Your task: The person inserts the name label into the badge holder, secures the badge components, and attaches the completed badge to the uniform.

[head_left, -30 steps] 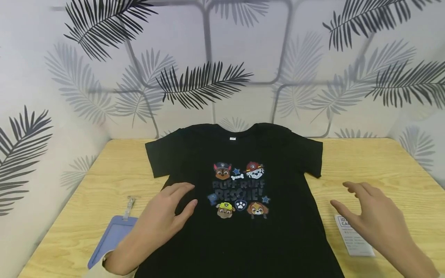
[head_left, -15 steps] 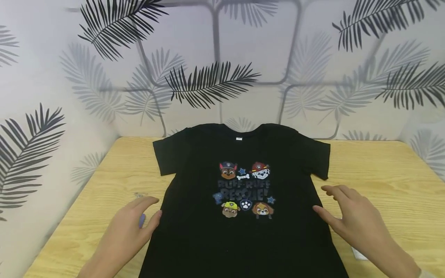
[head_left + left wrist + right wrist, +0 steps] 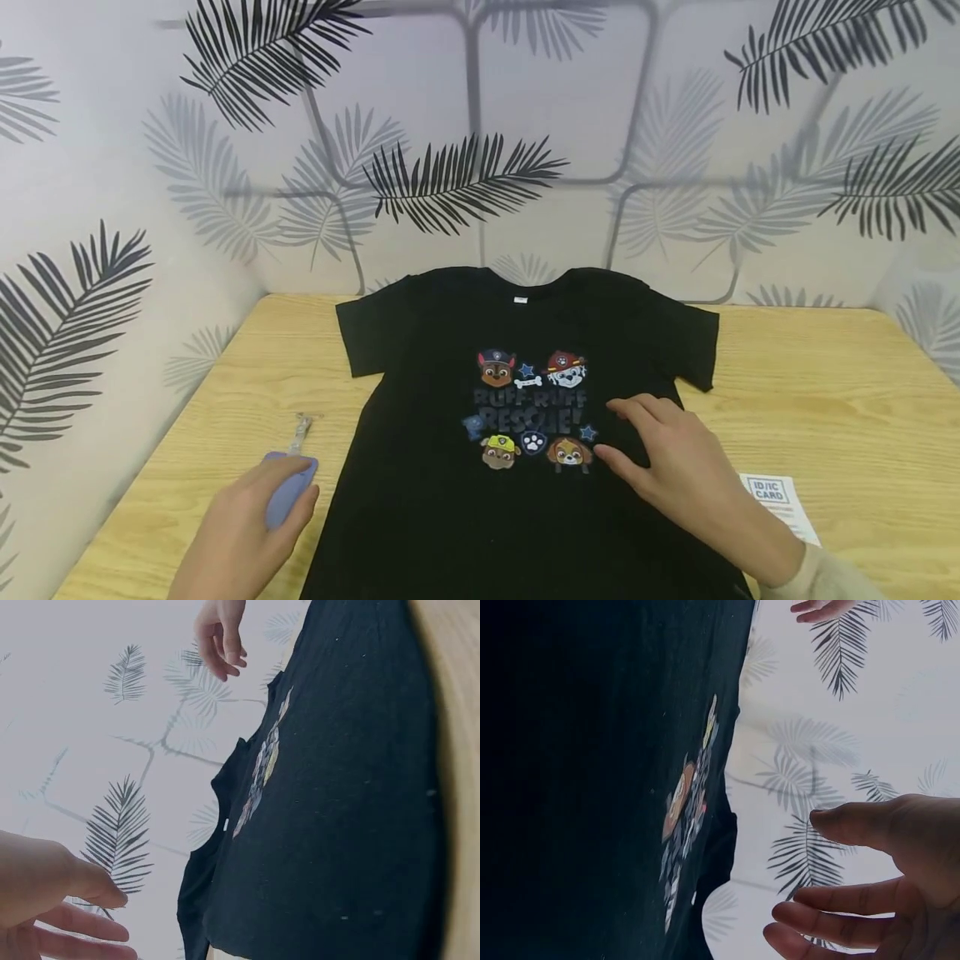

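From my seat at the feeds, only the head view gives me the whole layout: the black T-shirt lies spread on the wooden table, collar toward the patterned wall, its printed front facing up. That view alone shows me the blue badge holder just left of the T-shirt, its clip pointing toward the wall, and the white card marked "ID/IC CARD" to the right of the T-shirt, partly covered by the forearm. I find neither in the wrist views.

The left hand is beside the T-shirt's left edge and overlaps the badge holder in the head view. The left wrist view gives me its thumb and extended fingers from the side, parted, with nothing between them. I can't be sure from above whether any finger brushes the holder.

The right hand is over the right part of the T-shirt, near the print. From the head view I could not judge its height, but the right wrist view shows me a gap between fingers and fabric. Its thumb stands apart from loosely extended fingers, gripping nothing.
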A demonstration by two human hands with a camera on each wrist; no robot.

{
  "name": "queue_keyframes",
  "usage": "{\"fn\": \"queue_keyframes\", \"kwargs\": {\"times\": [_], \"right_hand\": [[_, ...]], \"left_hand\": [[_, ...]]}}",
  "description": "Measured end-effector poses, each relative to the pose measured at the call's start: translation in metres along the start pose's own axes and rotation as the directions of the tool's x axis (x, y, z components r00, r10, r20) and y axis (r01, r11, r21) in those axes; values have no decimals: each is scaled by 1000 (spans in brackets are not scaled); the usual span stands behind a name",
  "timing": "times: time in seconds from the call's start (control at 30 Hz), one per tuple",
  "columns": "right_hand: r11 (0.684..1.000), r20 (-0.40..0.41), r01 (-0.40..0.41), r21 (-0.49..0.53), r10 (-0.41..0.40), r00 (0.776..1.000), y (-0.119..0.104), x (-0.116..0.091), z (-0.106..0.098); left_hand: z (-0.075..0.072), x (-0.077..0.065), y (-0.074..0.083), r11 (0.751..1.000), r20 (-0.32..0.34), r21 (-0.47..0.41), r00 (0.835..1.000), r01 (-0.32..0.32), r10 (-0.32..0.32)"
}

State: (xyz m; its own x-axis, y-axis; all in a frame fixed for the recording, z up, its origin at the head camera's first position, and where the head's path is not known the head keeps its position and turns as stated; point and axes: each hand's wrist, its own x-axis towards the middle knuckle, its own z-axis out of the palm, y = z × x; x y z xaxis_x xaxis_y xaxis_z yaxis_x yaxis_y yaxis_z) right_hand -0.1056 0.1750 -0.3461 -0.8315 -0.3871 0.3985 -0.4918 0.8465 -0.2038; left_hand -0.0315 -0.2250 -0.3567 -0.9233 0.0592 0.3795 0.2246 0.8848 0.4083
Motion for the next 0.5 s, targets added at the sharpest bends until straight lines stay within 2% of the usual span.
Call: {"fn": "queue_keyframes", "kwargs": {"times": [0.23, 0.5], "right_hand": [[1000, 3, 10, 21, -10, 1000, -12, 10, 2], [999, -4, 42, 27, -42, 999, -24, 17, 6]], "left_hand": [[1, -8, -10, 1000, -26, 21, 999, -19, 19], [1, -18, -19, 998, -15, 46, 999, 43, -42]]}}
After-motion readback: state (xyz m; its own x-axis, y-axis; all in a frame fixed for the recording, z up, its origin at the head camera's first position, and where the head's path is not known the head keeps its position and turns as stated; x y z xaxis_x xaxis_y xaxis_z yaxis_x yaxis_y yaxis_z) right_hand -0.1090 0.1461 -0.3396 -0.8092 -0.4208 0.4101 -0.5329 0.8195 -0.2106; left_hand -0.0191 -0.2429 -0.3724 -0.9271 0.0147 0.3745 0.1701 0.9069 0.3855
